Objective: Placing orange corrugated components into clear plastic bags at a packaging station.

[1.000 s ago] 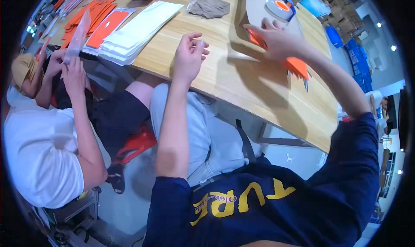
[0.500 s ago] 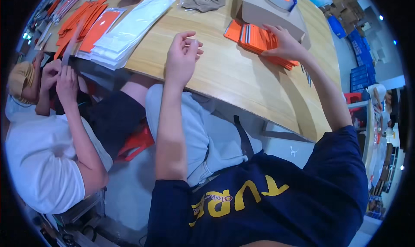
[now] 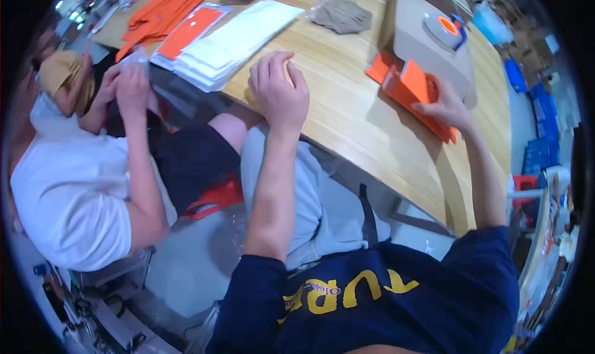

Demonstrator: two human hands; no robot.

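My right hand (image 3: 447, 106) is closed around a stack of flat orange pieces (image 3: 409, 91), thumb on the near side and fingers behind. The stack is tilted on the table beside a cardboard box, and part of it is hidden by the hand. At its far left end another orange piece (image 3: 377, 69) lies flat. Over the table's near edge, my left hand (image 3: 279, 91) hangs with loosely bent fingers and a gap at the thumb; nothing shows in it. White plastic bags (image 3: 242, 41) lie in a pile just beyond it.
On the cardboard box (image 3: 427, 19) sits a tape roll (image 3: 445, 29) with an orange core. A bagged grey-brown cloth item (image 3: 344, 14) and orange strips (image 3: 164, 13) lie farther back on the table (image 3: 347, 106). A co-worker in a white shirt (image 3: 80, 199) sits close on my left.
My right hand has closed on the orange stack and tipped it up. My left hand has turned, its back now showing more. The whole view has shifted, so the table appears farther right.
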